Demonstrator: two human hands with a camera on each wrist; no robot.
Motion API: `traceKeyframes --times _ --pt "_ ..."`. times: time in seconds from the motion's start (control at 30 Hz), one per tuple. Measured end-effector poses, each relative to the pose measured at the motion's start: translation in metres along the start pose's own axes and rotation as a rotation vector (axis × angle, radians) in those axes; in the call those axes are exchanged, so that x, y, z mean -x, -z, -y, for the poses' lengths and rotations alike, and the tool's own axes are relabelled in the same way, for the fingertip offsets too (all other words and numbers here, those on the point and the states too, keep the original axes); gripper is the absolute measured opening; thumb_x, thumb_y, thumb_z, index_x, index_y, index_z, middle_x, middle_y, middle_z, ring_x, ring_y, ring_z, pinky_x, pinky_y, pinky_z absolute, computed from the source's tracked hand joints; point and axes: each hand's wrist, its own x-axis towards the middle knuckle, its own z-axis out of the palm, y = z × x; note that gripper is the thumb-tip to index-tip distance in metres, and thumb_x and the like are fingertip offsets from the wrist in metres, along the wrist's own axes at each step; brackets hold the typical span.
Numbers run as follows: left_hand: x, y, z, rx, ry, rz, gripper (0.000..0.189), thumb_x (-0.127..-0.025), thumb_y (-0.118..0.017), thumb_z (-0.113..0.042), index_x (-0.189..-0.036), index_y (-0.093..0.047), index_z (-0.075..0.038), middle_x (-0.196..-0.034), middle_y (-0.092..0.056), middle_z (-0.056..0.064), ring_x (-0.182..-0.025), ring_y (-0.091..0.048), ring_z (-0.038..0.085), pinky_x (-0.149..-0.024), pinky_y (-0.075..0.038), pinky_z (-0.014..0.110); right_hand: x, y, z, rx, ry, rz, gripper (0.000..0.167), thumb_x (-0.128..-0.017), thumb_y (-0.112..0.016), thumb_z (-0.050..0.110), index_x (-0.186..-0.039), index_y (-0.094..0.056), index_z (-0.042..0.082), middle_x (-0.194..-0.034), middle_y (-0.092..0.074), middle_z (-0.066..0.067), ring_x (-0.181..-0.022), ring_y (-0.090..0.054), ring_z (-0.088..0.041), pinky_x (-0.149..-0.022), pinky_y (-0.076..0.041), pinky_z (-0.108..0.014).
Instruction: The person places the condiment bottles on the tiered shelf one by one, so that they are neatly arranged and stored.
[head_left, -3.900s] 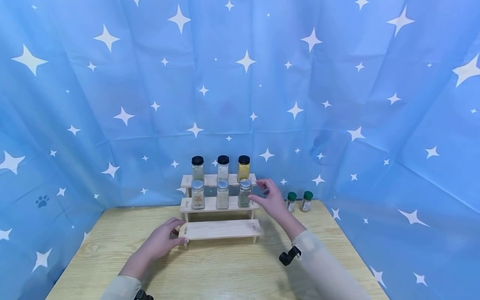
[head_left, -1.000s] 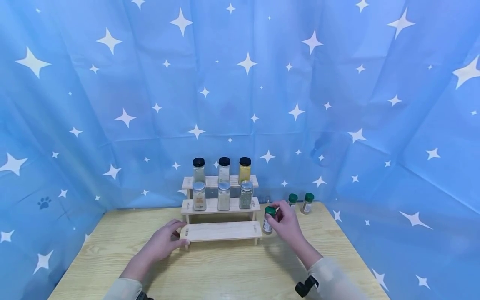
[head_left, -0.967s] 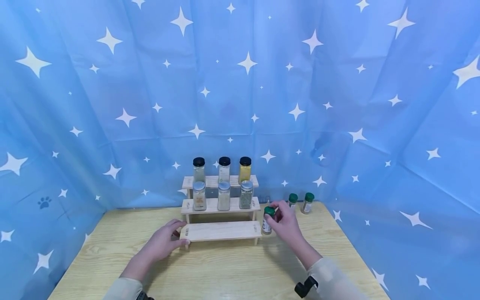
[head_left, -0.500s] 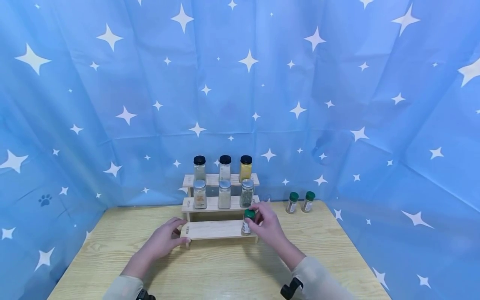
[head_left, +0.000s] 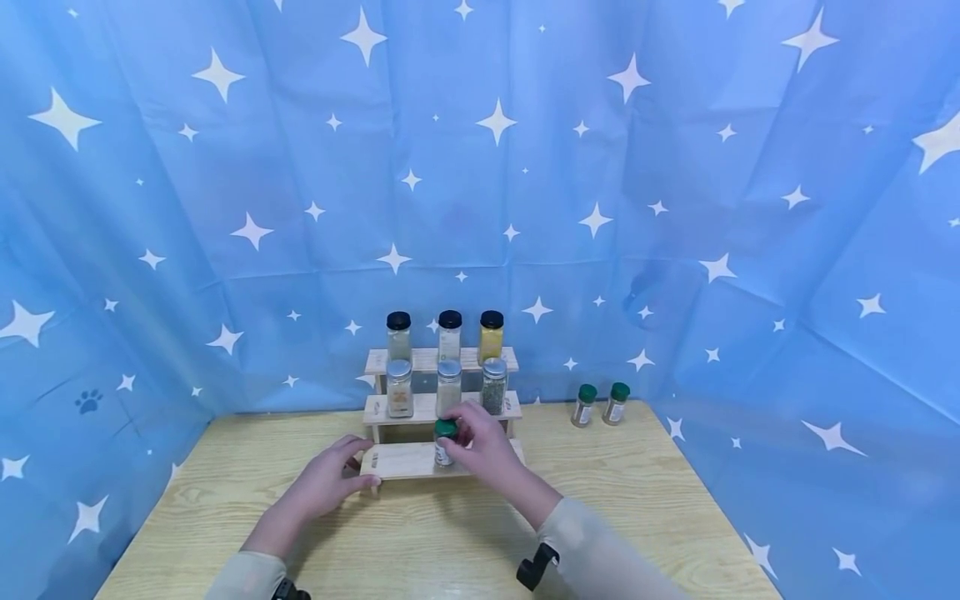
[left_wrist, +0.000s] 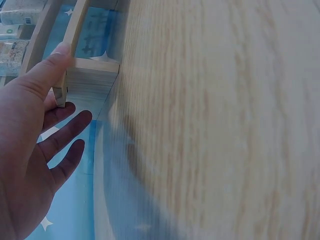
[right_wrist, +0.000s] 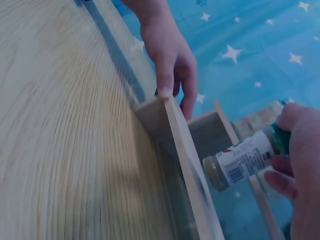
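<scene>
My right hand (head_left: pixel 486 448) pinches a small spice jar (head_left: pixel 444 451) by its green cap, at the middle of the bottom shelf (head_left: pixel 401 461) of a three-tier wooden rack. In the right wrist view the jar's white label (right_wrist: pixel 246 158) shows, and its base overlaps the area just above the board. My left hand (head_left: pixel 321 482) grips the left end of that shelf. Its thumb lies on the board's edge in the left wrist view, with the other fingers (left_wrist: pixel 65 135) spread below. On the middle tier stand silver-lidded jars (head_left: pixel 400 392); black-lidded jars (head_left: pixel 491 340) stand on the top tier.
Two more green-capped jars (head_left: pixel 583 407) stand side by side at the table's back right. The pale wooden table (head_left: pixel 420 550) reaches back to a blue star-patterned curtain (head_left: pixel 480 208), which also hangs at both sides.
My right hand has brought one green-capped jar from right of the rack leftward over the bottom shelf, first its right end, now its middle. My left hand has kept its grip on the shelf.
</scene>
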Motion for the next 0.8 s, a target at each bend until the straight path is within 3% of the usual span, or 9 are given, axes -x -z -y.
traceKeyframes --times 0.13,0.47,0.8 --pt "0.0 0.001 -0.002 -0.003 0.006 0.002 0.072 -0.095 -0.09 -0.043 -0.153 -0.064 -0.01 -0.143 -0.066 0.002 -0.106 -0.069 0.014 -0.092 -0.06 0.044 -0.01 -0.011 0.008 0.006 0.037 0.015 0.031 -0.099 -0.084 0.006 -0.125 -0.069 0.011 -0.113 -0.064 0.0 -0.085 -0.063 -0.013 -0.07 -0.06 -0.025" --pt "-0.002 0.003 -0.002 -0.012 0.02 0.009 0.071 -0.094 -0.09 -0.043 -0.153 -0.064 -0.01 -0.144 -0.065 0.004 -0.106 -0.07 0.015 -0.093 -0.061 0.044 -0.028 -0.031 0.019 -0.009 -0.005 0.071 0.033 -0.102 -0.082 0.011 -0.133 -0.071 0.014 -0.118 -0.063 0.004 -0.086 -0.061 -0.009 -0.075 -0.058 -0.023" --pt "0.0 0.002 -0.003 -0.005 0.003 0.009 0.071 -0.094 -0.09 -0.042 -0.151 -0.065 -0.009 -0.143 -0.066 0.003 -0.106 -0.069 0.016 -0.091 -0.061 0.045 -0.035 -0.048 0.021 0.036 0.033 0.105 0.032 -0.104 -0.082 0.016 -0.134 -0.071 0.013 -0.114 -0.063 0.005 -0.087 -0.059 -0.002 -0.074 -0.057 -0.018"
